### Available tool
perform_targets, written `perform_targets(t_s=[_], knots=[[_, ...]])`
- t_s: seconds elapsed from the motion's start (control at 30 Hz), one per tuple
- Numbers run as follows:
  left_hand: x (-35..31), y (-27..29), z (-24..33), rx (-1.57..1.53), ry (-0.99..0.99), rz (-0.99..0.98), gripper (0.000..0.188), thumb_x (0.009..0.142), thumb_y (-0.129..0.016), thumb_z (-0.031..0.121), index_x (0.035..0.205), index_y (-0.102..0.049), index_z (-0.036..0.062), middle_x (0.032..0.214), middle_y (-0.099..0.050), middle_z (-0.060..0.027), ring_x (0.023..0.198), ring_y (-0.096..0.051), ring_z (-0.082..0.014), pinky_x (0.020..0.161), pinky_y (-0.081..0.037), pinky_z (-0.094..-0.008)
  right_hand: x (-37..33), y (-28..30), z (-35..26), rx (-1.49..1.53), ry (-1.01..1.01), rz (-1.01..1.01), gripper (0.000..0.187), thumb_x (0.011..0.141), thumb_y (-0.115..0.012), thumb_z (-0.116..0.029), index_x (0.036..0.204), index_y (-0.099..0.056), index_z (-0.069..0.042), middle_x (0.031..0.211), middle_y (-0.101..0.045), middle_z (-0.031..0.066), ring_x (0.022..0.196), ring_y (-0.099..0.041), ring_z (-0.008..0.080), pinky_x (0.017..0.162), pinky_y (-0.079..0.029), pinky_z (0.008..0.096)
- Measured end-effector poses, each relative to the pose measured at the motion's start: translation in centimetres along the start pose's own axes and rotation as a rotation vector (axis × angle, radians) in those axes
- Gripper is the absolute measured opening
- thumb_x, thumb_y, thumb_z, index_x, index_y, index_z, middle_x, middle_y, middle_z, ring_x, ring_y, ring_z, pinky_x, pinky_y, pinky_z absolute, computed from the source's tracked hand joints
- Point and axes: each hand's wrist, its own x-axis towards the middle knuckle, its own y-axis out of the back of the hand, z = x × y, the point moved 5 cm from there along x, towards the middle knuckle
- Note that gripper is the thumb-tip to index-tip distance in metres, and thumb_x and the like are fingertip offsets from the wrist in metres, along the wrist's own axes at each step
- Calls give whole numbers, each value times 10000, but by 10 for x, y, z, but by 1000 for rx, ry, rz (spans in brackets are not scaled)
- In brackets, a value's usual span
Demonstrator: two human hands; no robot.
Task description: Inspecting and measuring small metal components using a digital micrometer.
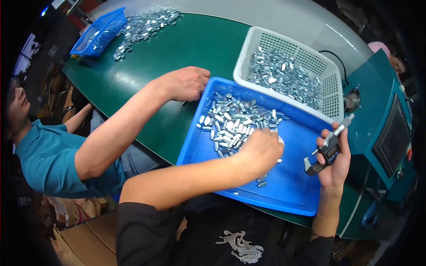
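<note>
Holds left hand (262, 150) low inside blue tray (295, 188), at the right margin of the pile of metal parts (233, 126), with fingers curled downward. Cannot tell, with fingertips hidden, whether pinching a part. Holds digital micrometer (329, 150) in right hand (338, 166), with fingers and thumb wrapped around it, at the tray's right edge, with measuring gap apparently bare.

Judged risks, in outward order. Could drop the micrometer onto the tray's right edge by loosening a one-handed grip while turning the thimble. Could get a false reading by seating a part askew or trapping grit between the measuring faces. Could mix measured with unmeasured parts, given only loose separation inside the tray, with strays lying toward its near edge. Could bump co-worker's hand (191, 84) at the tray's far left corner by sweeping leftward. Could spill parts across the far edge, up against white basket (329, 99), by scooping carelessly. Could shove the tray past the near edge of desk (208, 44) by leaning on its rim. Could lose count through parts scattering from loose heap (148, 26) beside small blue bin (86, 46), near the desk's far left corner.
</note>
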Motion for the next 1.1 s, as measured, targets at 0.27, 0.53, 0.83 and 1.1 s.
perform_targets(t_s=[0.27, 0.53, 0.83, 1.1], knots=[[51, -13, -1, -129, -39, -172, 114, 668, -647, 83, 753, -624, 10, 776, -631, -166, 769, -637, -308, 661, -513, -403, 8, 1, -3, 43, -48, 10, 388, 976, -377, -413, 1153, -466, -79, 877, -613, 120, 719, -613, 189, 402, -417, 228], [46, -21, -14, -207, 32, -13, 124, 711, -634, 131, 761, -641, 17, 784, -612, -154, 774, -619, -334, 685, -504, -434, 11, -1, -3, 28, -65, 35, 395, 976, -373, -416, 1163, -445, -76, 882, -602, 127, 707, -607, 183, 414, -411, 229], [49, 9, -32, -1077, 169, 147, 159, 794, -695, 125, 881, -630, 9, 752, -641, -77, 651, -603, -148, 629, -487, -269, 16, -30, -39, 23, 80, -96, 400, 983, -353, -403, 1161, -481, -68, 888, -580, 130, 723, -588, 210, 353, -415, 216], [48, 16, -43, -1572, 254, 116, 220, 818, -679, 62, 1027, -629, 18, 922, -638, -40, 827, -600, -99, 721, -506, -245, 26, -38, -24, 31, 10, -124, 417, 980, -348, -415, 1154, -490, -64, 889, -580, 126, 714, -584, 209, 359, -397, 213]])
